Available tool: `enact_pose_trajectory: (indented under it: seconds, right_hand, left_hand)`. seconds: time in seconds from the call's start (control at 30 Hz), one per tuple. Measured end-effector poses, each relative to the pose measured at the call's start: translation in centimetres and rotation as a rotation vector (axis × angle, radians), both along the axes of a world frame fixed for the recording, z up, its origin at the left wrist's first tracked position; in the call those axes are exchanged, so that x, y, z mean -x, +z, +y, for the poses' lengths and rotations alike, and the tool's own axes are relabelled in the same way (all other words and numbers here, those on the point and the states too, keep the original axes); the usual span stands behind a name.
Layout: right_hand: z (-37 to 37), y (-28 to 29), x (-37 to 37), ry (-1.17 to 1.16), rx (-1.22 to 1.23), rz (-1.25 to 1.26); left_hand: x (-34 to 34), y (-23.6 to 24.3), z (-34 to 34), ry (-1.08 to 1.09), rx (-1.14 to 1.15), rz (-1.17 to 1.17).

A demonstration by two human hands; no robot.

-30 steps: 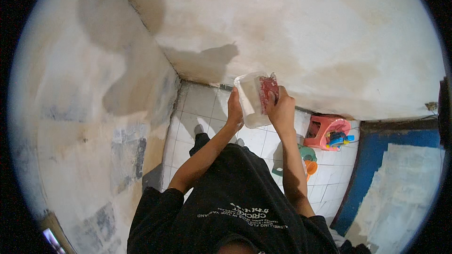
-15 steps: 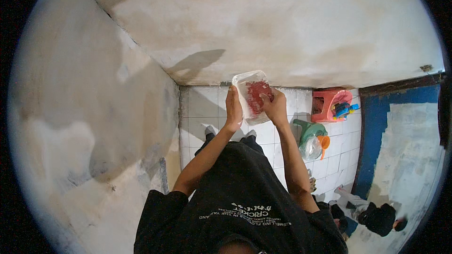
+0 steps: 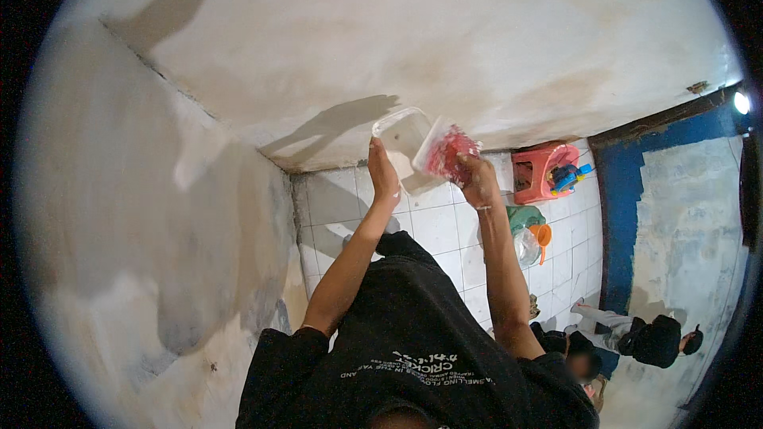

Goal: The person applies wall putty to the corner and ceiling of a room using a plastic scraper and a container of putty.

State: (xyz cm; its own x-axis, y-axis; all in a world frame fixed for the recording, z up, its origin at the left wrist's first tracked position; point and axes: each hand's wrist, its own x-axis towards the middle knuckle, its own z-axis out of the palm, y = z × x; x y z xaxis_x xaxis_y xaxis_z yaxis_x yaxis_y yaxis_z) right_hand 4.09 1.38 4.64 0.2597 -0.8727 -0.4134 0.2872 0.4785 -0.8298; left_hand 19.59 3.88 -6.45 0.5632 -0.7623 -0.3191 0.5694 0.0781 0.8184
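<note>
My left hand (image 3: pixel 384 173) is closed around the left side of a clear rectangular plastic tub (image 3: pixel 402 133), whose inside has a whitish smear. In my right hand (image 3: pixel 481 183) is a wide, flat red scraper (image 3: pixel 453 151), streaked with white paste. The scraper's pale edge meets or overlaps the tub's right side; whether they touch, I cannot tell. White paste also marks my right wrist. Both hands are in front of my body, above the tiled floor and close to the wall (image 3: pixel 445 48) ahead.
A second wall (image 3: pixel 103 191) stands at my left, meeting the far one in a corner. To the right are a pink-red stool (image 3: pixel 524 160) bearing a blue-and-yellow object (image 3: pixel 566 180), a green stool (image 3: pixel 526 213) and an orange dipper (image 3: pixel 543 237). Other people (image 3: pixel 658 342) are at lower right.
My right hand has drawn the scraper rightward, from over the tub's inside to its right edge. The tub and my left hand have shifted slightly left in the picture.
</note>
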Motion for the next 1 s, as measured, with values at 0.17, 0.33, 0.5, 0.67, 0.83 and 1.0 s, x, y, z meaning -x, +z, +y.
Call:
enact_pose_trajectory:
  seconds: [0.17, 0.33, 0.5, 0.67, 0.83, 1.0]
  right_hand:
    - [-12.2, -2.4, -0.7, 0.111, 0.007, -0.432]
    - [-23.9, -3.2, -0.3, 0.43, 0.574, 0.281]
    - [-28.4, -2.7, 1.1, 0.554, 0.596, 0.569]
    - [-21.6, -0.6, -3.1, 0.188, 0.101, 0.183]
    - [-22.3, -4.6, 5.7, 0.1, 0.338, 0.742]
    - [-22.1, -9.3, 1.6, -0.385, 0.386, 0.613]
  left_hand:
    - [-4.7, -3.1, -2.4, -0.026, 0.289, 0.204]
    - [-3.8, -3.3, -0.5, -0.056, 0.31, 0.383]
    - [-3.4, -3.5, 0.8, -0.08, 0.229, 0.407]
    - [-7.4, -4.7, 4.2, 0.002, 0.168, 0.381]
    - [-6.7, -2.3, 6.2, -0.035, 0.351, 0.432]
    - [-7.9, -1.3, 9.4, 0.043, 0.25, 0.404]
